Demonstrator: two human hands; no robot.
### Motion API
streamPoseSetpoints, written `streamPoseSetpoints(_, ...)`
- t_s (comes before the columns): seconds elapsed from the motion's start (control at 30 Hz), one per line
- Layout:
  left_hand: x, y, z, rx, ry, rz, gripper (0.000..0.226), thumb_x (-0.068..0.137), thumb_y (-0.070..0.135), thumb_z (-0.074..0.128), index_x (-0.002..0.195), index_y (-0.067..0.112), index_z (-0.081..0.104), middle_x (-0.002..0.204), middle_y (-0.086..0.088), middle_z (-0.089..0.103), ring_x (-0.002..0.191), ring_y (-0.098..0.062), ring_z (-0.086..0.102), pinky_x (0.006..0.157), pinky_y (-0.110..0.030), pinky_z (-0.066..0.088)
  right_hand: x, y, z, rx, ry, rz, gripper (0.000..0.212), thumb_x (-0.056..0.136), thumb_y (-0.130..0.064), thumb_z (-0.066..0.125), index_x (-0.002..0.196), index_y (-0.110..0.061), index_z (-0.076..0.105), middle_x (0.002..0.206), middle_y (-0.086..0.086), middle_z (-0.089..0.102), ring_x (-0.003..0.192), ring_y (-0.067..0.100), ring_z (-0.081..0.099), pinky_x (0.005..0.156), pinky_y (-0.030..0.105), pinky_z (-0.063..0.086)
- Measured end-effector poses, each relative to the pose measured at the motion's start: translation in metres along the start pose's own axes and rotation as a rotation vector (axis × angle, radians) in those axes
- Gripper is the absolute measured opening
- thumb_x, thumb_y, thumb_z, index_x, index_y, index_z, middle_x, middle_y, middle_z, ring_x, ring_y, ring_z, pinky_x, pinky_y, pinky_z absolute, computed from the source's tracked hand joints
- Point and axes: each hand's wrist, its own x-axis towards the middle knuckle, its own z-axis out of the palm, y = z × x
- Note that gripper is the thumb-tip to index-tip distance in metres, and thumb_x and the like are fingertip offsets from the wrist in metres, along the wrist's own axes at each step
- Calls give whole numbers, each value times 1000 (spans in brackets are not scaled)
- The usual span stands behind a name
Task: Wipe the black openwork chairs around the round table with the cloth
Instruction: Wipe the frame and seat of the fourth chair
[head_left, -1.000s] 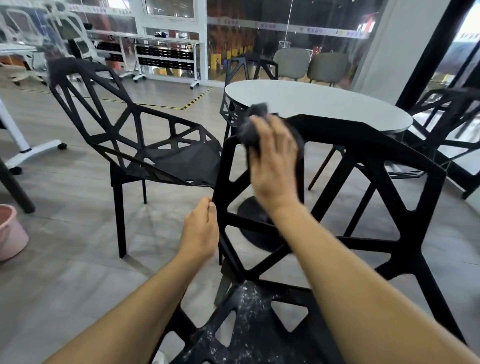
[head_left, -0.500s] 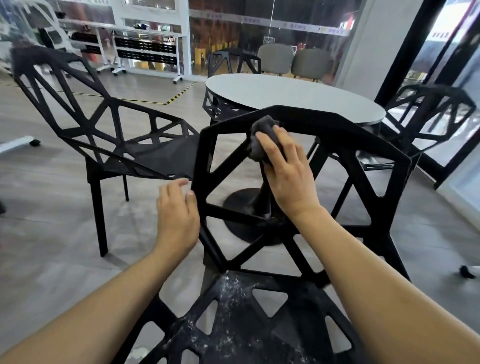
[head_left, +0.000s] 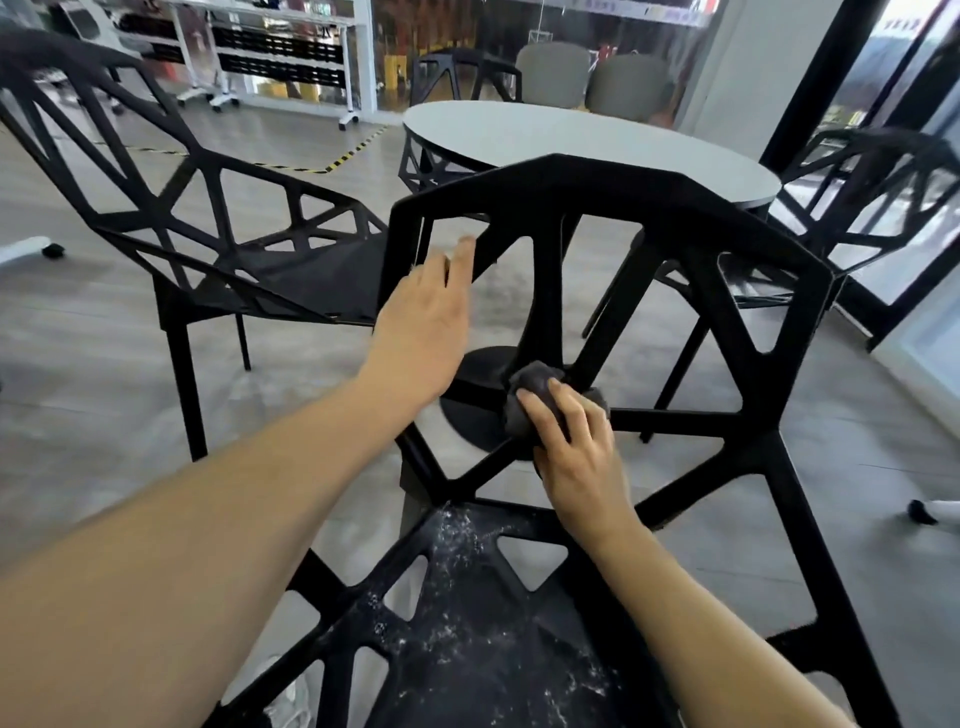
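Currently the soft cloth is gripped by the right hand against the rigid chair, steadied by the flat, open-fingered left hand.

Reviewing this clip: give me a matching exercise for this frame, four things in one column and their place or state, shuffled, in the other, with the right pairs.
Things:
1. cloth
2. left hand
3. near chair's seat
4. round table

States or places:
A. speckled with white dust
B. bunched in the right hand's grip, at the hub where the backrest struts meet
C. beyond the backrest, its pale top bare
D. fingers straight, against the backrest's upper left frame

Pairs: 1-B, 2-D, 3-A, 4-C
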Motion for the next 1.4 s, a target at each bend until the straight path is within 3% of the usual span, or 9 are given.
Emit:
streamPoseSetpoints(0.17,-4,4,1,-104,-12,-57,79,82,-8,52,154,4,21,118,-20,49,99,-34,52,92,-41,44,-5,-17,-1,51,25,161,49,95,-14,60,143,-13,53,135,18,49,110,36,48,100,52,46)
streamPoseSetpoints(0.3,-3,4,2,-146,-39,-71,78,85,-5,53,154,6,19,119,-22,47,97,-38,51,92,-45,45,21,-54,0,200,79,358,49,92,-16,66,139,-11,53,132,18,47,114,35,44,101,48,45)
streamPoseSetpoints(0.47,-1,0,8,-148,-22,-57,74,87,-3,51,154,6,20,118,-25,48,99,-41,50,92,-49,44,45,-60,2,158,32,172,48,88,-19,68,134,-9,57,125,18,54,103,36,50,90,47,48)
streamPoseSetpoints(0.57,0,-6,9,-151,-2,-25,71,90,-2,51,154,7,20,121,-25,48,104,-41,50,96,-49,43,31,-34,-4,-3,2,71,47,90,-14,54,136,-11,56,127,20,56,103,39,53,83,51,50)
streamPoseSetpoints(0.67,-1,-8,10,-198,-11,-17,69,93,1,50,155,7,20,124,-25,47,106,-40,49,97,-46,41,16,-21,-9,-58,-31,-3,57,89,-9,34,143,-13,52,137,21,51,116,39,51,90,51,49)
streamPoseSetpoints(0.8,-4,-4,5,-191,-29,-33,74,90,-5,49,156,7,18,127,-24,45,108,-40,48,97,-43,38,4,-15,-4,-18,-5,11,54,91,-4,56,142,-18,56,141,17,51,124,35,46,97,50,47)
streamPoseSetpoints(1.07,-2,-3,14,-80,-17,-34,82,86,1,55,156,3,12,122,-21,46,102,-33,48,96,-39,40,-26,33,-13,-165,-23,-95,52,81,-1,73,128,-21,66,135,13,52,111,34,48,89,44,46)
streamPoseSetpoints(1.23,-5,5,9,-137,-7,-79,78,87,1,54,155,6,18,121,-22,46,100,-37,49,94,-42,40,48,30,-39,-145,108,94,48,88,-8,54,133,-22,60,135,17,48,115,36,41,95,48,48)
streamPoseSetpoints(1.4,-6,6,7,-139,-15,-91,81,85,-1,55,156,7,16,122,-22,46,99,-36,49,95,-42,39,78,16,-34,-26,160,209,55,90,-11,57,143,-20,51,145,17,43,130,36,39,108,49,40)
